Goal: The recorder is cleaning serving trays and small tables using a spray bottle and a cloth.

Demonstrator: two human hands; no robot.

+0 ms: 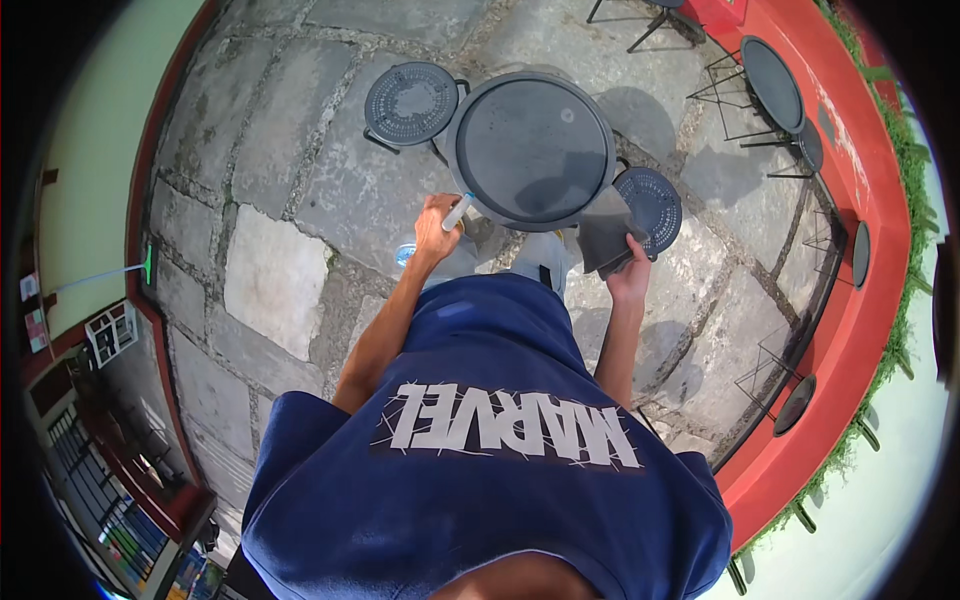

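Note:
My left hand (437,229) is closed around a whitish bottle-like object (457,212) with a blue tip, just off the near left rim of a round dark metal table (534,150). From my right hand (630,274) hangs a dark grey cloth (604,232), pinched between the fingers, beside the near right rim. The cloth partly covers a round perforated stool (652,206). Below my left hand, a clear thing with a blue top (406,254) shows in part; what it is, I cannot tell. The tabletop has damp-looking dark patches and a small round mark.
Another perforated stool (411,103) stands left of the table. Along the curved red wall (892,247) on the right are round tables (772,84) and stools with thin metal legs. Uneven stone paving (277,281) lies underfoot. A green-headed broom or squeegee (148,264) leans at the left wall.

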